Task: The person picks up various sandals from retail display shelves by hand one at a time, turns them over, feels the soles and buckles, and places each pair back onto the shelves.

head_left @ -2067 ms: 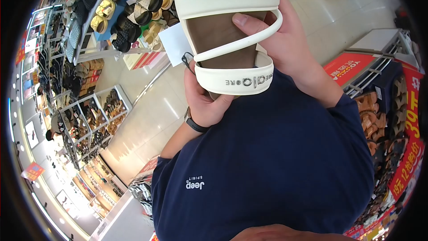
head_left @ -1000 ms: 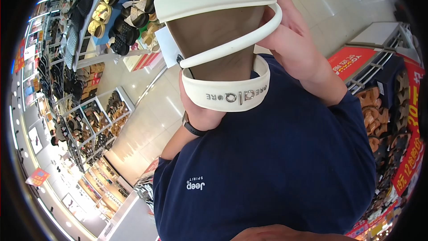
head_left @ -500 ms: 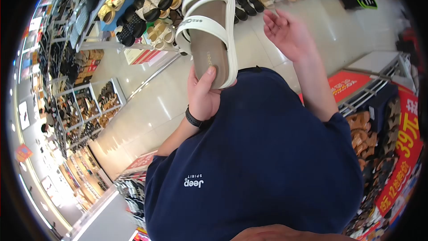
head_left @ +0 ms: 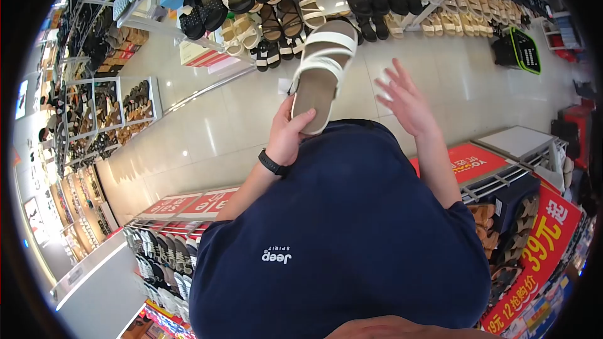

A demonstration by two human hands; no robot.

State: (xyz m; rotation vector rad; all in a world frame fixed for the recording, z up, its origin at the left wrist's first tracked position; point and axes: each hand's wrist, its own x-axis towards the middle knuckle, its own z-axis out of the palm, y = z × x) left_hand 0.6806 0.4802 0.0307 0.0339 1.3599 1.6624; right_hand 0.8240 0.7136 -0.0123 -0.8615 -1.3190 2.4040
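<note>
A white strappy sandal (head_left: 321, 91) with a brown-grey footbed is held by its heel end in my left hand (head_left: 289, 137). The thumb lies on top of the footbed, and the other fingers go under the sole. Its toe points away from me, toward the racks. A black band (head_left: 272, 162) circles the left wrist. My right hand (head_left: 407, 102) is raised to the right of the sandal, apart from it, with fingers spread and nothing in them.
Racks of black sandals (head_left: 270, 25) and beige sandals (head_left: 468, 9) stand ahead across the tiled floor (head_left: 220, 119). A black-and-green basket (head_left: 518, 51) sits far right. Shelves with red signs (head_left: 468, 162) flank me on both sides.
The sandal has moved lower and farther from the camera, and its toe now leans more to the right. My right hand has lowered slightly, its fingers spreading. The view has shifted.
</note>
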